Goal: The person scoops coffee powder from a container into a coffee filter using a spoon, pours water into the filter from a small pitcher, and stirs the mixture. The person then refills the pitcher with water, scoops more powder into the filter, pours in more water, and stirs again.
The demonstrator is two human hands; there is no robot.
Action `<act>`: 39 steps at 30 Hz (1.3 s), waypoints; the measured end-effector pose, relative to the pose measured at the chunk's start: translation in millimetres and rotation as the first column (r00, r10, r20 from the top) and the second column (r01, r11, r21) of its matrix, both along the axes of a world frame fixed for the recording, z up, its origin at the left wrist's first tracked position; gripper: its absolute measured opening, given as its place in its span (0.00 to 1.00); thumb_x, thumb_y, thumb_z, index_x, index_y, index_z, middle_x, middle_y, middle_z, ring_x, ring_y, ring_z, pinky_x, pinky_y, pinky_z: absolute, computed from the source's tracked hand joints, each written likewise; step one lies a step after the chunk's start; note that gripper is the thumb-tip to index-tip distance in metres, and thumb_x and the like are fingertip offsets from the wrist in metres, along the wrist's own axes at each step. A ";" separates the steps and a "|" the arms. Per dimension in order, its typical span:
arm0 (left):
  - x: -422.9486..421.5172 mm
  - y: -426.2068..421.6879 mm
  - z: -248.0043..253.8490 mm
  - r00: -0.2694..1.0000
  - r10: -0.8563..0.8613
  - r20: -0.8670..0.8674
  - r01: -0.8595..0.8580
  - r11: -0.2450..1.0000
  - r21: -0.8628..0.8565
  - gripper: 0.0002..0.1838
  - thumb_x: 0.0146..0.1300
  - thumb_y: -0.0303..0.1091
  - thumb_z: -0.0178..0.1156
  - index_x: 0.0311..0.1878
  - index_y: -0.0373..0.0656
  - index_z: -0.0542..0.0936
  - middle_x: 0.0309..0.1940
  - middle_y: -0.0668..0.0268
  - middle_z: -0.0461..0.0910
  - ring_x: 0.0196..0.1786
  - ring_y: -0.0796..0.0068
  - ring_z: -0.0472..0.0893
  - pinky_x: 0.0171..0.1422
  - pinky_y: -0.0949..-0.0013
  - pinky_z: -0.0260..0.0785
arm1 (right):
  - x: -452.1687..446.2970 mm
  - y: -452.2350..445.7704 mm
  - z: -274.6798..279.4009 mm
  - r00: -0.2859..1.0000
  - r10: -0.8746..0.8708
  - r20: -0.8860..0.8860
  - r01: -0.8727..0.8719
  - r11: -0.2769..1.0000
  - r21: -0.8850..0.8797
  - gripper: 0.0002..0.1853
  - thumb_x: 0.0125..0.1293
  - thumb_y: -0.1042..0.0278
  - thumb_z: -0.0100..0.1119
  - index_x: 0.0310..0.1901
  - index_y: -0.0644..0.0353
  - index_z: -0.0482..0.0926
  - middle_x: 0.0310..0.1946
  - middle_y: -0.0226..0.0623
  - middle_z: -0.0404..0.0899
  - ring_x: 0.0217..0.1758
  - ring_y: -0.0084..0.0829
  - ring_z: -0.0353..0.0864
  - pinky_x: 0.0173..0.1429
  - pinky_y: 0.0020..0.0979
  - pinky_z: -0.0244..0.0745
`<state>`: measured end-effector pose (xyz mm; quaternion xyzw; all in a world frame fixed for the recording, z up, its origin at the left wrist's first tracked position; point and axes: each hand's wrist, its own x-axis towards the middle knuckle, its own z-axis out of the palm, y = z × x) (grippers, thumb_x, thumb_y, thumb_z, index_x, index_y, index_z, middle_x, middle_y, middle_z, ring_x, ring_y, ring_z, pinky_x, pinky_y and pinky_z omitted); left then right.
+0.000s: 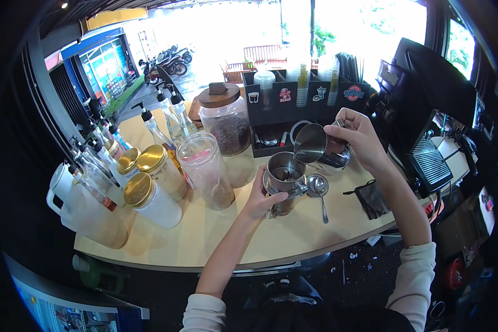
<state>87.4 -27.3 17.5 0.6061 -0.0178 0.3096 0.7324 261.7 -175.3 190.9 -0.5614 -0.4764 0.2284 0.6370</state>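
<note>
head camera looks forward, down over the counter [293, 237].

- Steel pitcher [310, 145]: shiny, round-mouthed, held aloft and tipped, its lip at the metal cup's rim; whether they touch is unclear.
- Metal cup [286, 172]: silvery, open-topped, upright, dark inside, with a wider collar.
- Lower vessel [285, 208]: brownish, partly hidden directly beneath the cup.

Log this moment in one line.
left hand: holds metal cup | right hand: holds tilted metal pitcher at cup's rim | spoon: beside cup
</note>
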 end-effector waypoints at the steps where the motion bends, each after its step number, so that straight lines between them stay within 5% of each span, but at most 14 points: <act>1: 0.2 0.4 -0.4 1.000 -0.009 0.005 0.009 1.000 0.000 0.45 0.45 0.31 0.74 0.65 0.46 0.58 0.57 0.62 0.71 0.62 0.69 0.70 0.68 0.62 0.61 | 0.2 0.3 0.1 1.000 0.000 0.002 0.000 1.000 0.002 0.11 0.61 0.75 0.65 0.28 0.57 0.70 0.21 0.23 0.73 0.22 0.09 0.70 0.24 0.14 0.61; 5: 0.3 0.4 -1.1 1.000 -0.010 -0.002 0.010 1.000 -0.001 0.44 0.46 0.31 0.74 0.65 0.47 0.59 0.57 0.62 0.71 0.62 0.69 0.70 0.67 0.62 0.61 | -2.9 -1.5 6.4 0.999 -0.014 0.047 0.016 0.999 -0.046 0.12 0.62 0.75 0.64 0.28 0.55 0.69 0.22 0.20 0.72 0.25 0.09 0.69 0.31 0.15 0.64; 21: -0.2 -0.7 0.3 1.000 0.002 -0.006 -0.002 1.000 -0.013 0.44 0.45 0.31 0.74 0.65 0.47 0.59 0.56 0.63 0.71 0.62 0.70 0.71 0.67 0.63 0.62 | -7.7 -2.6 13.4 1.000 -0.026 0.011 0.026 0.999 -0.022 0.11 0.62 0.74 0.64 0.29 0.55 0.69 0.22 0.20 0.72 0.24 0.09 0.69 0.30 0.16 0.61; 23: -0.1 -0.8 1.2 1.000 0.000 -0.003 0.000 1.000 -0.015 0.44 0.45 0.31 0.74 0.64 0.47 0.59 0.56 0.63 0.71 0.62 0.70 0.71 0.67 0.63 0.62 | -6.1 -3.3 13.6 1.000 -0.027 0.009 0.027 1.000 -0.004 0.12 0.63 0.74 0.63 0.29 0.57 0.68 0.23 0.25 0.74 0.24 0.14 0.78 0.25 0.15 0.70; 27: -0.6 -1.2 1.9 1.000 -0.012 -0.005 0.012 1.000 -0.027 0.43 0.45 0.30 0.74 0.64 0.47 0.59 0.56 0.64 0.71 0.62 0.70 0.71 0.67 0.64 0.62 | -4.4 -5.4 15.0 0.999 -0.036 0.038 0.037 0.999 -0.017 0.12 0.63 0.74 0.63 0.29 0.57 0.68 0.23 0.25 0.74 0.25 0.14 0.78 0.26 0.16 0.71; 29: -0.5 -1.1 1.5 1.000 -0.012 -0.004 0.012 0.999 -0.036 0.43 0.45 0.30 0.74 0.63 0.47 0.59 0.56 0.64 0.71 0.62 0.70 0.71 0.67 0.64 0.62 | -7.9 -5.7 16.1 0.999 -0.054 0.006 0.054 0.998 -0.025 0.11 0.62 0.74 0.64 0.29 0.54 0.69 0.21 0.19 0.71 0.24 0.08 0.68 0.29 0.16 0.60; 39: -0.6 -1.7 2.8 1.000 -0.021 0.008 0.021 0.999 -0.032 0.45 0.46 0.31 0.74 0.65 0.47 0.59 0.57 0.63 0.70 0.62 0.70 0.71 0.67 0.64 0.62 | -7.4 3.0 17.8 0.998 -0.058 0.016 0.058 0.998 -0.030 0.11 0.62 0.73 0.64 0.29 0.54 0.69 0.21 0.18 0.70 0.24 0.08 0.68 0.29 0.16 0.60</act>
